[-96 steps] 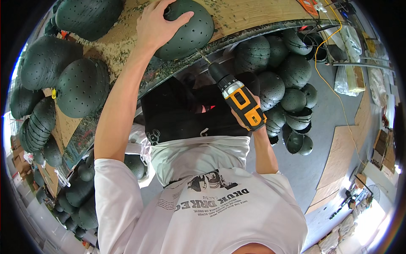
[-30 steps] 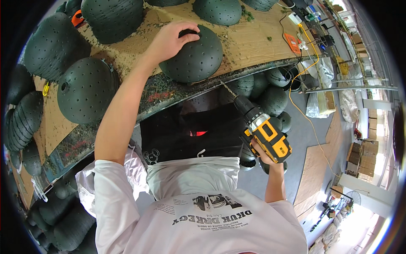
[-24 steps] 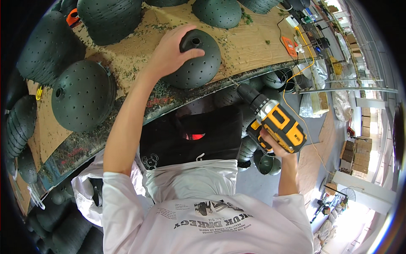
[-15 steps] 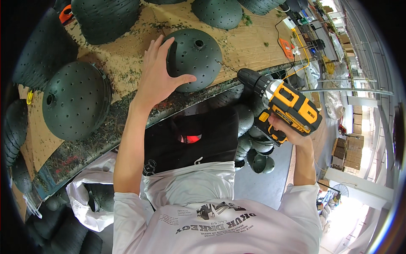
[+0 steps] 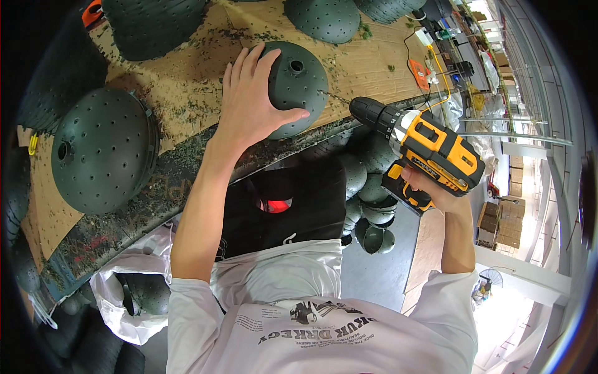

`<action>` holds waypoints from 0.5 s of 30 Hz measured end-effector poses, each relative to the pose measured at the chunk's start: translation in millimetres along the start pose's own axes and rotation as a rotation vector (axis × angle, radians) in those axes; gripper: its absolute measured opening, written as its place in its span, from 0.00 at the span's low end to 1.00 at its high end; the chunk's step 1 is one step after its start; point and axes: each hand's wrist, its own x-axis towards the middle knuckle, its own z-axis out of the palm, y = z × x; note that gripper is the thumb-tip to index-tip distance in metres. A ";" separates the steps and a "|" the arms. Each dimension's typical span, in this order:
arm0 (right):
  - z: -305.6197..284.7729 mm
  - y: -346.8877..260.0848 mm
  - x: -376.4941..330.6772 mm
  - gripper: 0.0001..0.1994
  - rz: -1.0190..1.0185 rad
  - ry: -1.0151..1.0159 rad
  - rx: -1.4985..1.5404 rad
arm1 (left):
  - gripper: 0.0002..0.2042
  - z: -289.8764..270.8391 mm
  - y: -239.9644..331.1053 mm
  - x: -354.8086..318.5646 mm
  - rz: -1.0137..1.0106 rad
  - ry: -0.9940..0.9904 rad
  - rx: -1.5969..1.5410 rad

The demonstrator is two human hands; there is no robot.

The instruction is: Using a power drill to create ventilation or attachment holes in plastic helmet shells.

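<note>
My left hand lies spread against the near left side of a dark green perforated dome, fingers fanned along its left flank and thumb reaching across its front, while my right hand is wrapped round the grip of a yellow-and-black cordless drill at the edge of a workbench. The dome sits rounded side up on debris-strewn cardboard, close to the bench's front edge, with a round collar near its crown facing up. The drill's long axis runs from my right fist leftward and slightly away from me, so its bit points straight at the dome's right flank. At the rim the tip and the green surface overlap from this angle; whether the two touch, or the tip has entered a hole, I cannot tell. My left hand is much the nearer to the dome, in contact with it; my right stands well apart, the length of the drill between. The dome thus lies between my left palm on one side and the bit on the other. To my left, a second perforated dome rests tilted on the bench, its opening toward the left.
</note>
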 end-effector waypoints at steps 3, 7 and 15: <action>2.4 -6.1 1.4 0.18 -0.006 0.000 -0.017 | 0.55 -1.3 -5.1 0.9 0.012 -0.008 -0.053; 0.7 -7.8 2.6 0.18 0.045 -0.026 0.019 | 0.56 0.2 -9.2 -3.2 0.001 0.043 -0.101; 3.0 -14.8 3.8 0.17 0.032 -0.023 -0.029 | 0.56 1.2 -10.7 -4.3 0.001 0.060 -0.124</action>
